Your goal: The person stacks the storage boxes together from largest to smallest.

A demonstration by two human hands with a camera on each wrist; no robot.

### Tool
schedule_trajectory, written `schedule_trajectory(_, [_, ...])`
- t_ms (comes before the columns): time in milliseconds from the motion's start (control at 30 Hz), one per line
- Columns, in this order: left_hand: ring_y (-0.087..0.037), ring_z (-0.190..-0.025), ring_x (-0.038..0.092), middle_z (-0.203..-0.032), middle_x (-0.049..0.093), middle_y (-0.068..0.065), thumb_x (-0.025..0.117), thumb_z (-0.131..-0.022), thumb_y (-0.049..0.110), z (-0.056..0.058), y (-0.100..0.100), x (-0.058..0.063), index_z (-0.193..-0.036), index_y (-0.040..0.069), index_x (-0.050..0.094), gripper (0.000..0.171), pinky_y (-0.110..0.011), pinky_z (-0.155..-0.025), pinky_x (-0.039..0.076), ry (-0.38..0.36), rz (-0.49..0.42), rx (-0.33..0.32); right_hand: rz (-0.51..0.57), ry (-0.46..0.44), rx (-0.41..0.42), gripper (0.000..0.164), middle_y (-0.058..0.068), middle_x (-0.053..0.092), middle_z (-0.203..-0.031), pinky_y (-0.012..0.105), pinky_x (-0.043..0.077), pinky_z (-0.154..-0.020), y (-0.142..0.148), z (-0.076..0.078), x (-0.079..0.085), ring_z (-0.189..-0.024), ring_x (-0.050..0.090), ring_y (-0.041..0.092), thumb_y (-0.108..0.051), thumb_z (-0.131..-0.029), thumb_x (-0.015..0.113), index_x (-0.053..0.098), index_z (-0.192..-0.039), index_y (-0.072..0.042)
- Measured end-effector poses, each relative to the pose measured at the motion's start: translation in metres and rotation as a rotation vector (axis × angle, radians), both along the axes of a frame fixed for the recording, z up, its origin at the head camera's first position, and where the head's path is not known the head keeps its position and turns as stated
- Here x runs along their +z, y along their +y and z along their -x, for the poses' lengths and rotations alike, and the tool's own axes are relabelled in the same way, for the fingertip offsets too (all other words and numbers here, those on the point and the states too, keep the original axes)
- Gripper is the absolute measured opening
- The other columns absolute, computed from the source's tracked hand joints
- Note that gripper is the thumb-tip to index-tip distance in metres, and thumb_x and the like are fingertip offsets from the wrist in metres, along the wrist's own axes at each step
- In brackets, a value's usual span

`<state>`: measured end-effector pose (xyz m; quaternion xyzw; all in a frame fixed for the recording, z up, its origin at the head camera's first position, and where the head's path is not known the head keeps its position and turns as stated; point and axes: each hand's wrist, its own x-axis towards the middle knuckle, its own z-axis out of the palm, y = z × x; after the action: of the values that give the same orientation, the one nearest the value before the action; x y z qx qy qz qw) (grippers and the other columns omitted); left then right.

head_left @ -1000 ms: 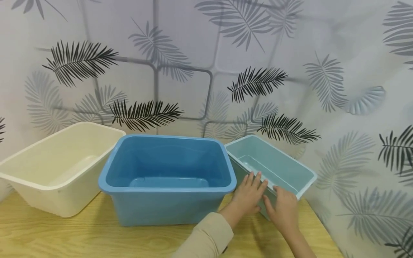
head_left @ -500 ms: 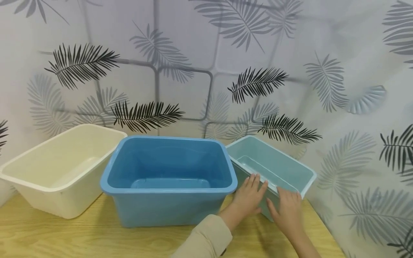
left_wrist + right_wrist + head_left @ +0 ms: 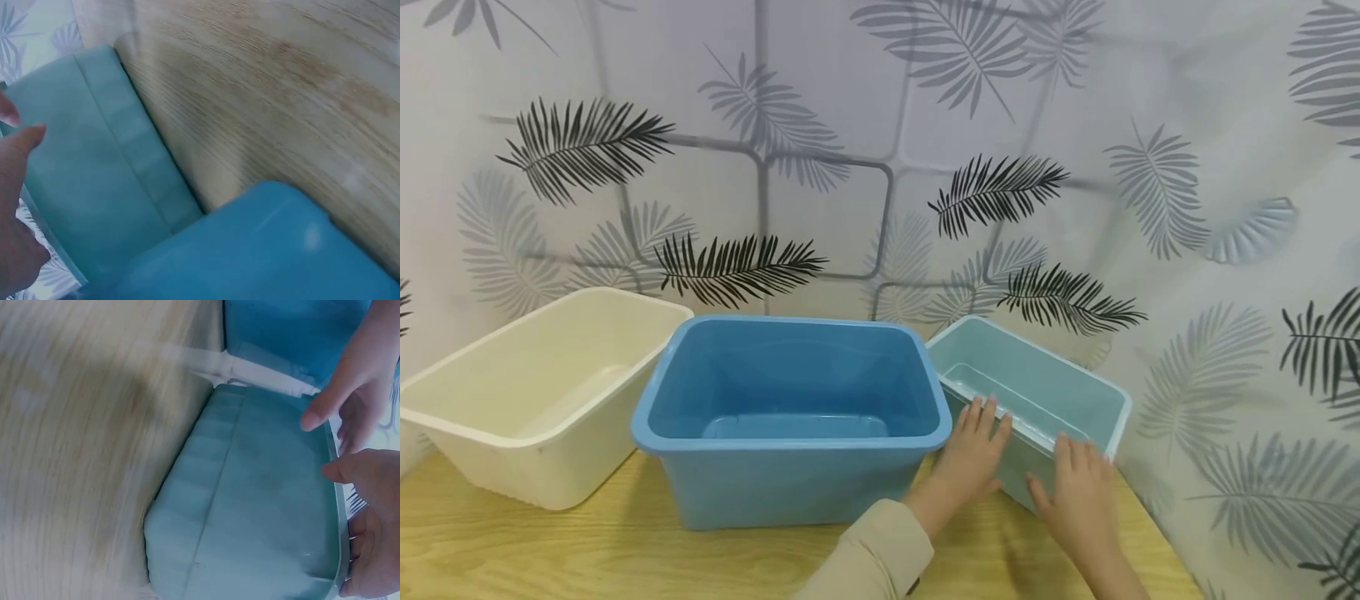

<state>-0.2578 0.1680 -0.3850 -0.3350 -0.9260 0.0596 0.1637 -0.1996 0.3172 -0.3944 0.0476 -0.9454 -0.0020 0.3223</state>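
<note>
A small light teal plastic bin point(image 3: 1060, 383) stands at an angle at the right end of the table. My left hand point(image 3: 967, 454) lies at its near rim, with the fingers extended over the edge and the thumb lower down by the outer wall. To its right, my right hand point(image 3: 1081, 500) is at the same rim near the bin's right corner, fingers fairly straight and thumb apart. In the right wrist view, both thumbs point along the teal outer wall point(image 3: 262, 487). Neither hand appears to grip the bin.
A larger blue bin point(image 3: 793, 483) stands in the middle, close against the teal bin's left end. Further left is a cream bin point(image 3: 550, 450). All rest on a wood-grain table point(image 3: 625, 558), with a leaf-patterned wall covering point(image 3: 850, 108) behind.
The teal bin has shifted and turned slightly, its right end moving a little left. My right hand has slid rightward along the rim; my left hand has moved slightly left.
</note>
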Motion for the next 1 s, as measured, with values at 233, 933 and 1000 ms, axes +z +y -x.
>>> schedule_trajectory(233, [-0.034,-0.140,0.024,-0.151,0.022,-0.020,0.065,-0.079,0.055,0.006,-0.003,-0.010,-0.147,0.016,0.022,0.090,-0.035,-0.112,0.029,0.002,-0.052,0.036,-0.018,0.026,0.020,0.072,0.037,0.050,-0.119,0.068,0.036,-0.091,-0.004,-0.003,-0.002,-0.111,0.046,0.053,-0.021,-0.070,0.077,0.044,-0.121,0.018])
schedule_trajectory(933, [-0.032,-0.140,0.024,-0.151,0.023,-0.016,0.064,-0.078,0.056,-0.001,0.006,-0.005,-0.146,0.017,0.025,0.088,-0.036,-0.113,0.027,0.032,-0.041,0.092,0.046,0.125,0.015,0.060,0.038,0.054,-0.106,0.065,0.036,-0.090,0.023,-0.005,-0.006,-0.102,0.049,0.055,-0.012,-0.068,0.074,0.048,-0.112,0.019])
schedule_trajectory(1000, [-0.032,-0.141,0.023,-0.151,0.023,-0.015,0.064,-0.080,0.054,-0.001,0.007,-0.005,-0.147,0.018,0.024,0.086,-0.036,-0.113,0.027,0.021,-0.023,0.118,0.063,0.131,0.016,0.059,0.038,0.054,-0.106,0.066,0.036,-0.090,0.025,-0.006,-0.006,-0.103,0.049,0.056,-0.011,-0.068,0.074,0.048,-0.112,0.019])
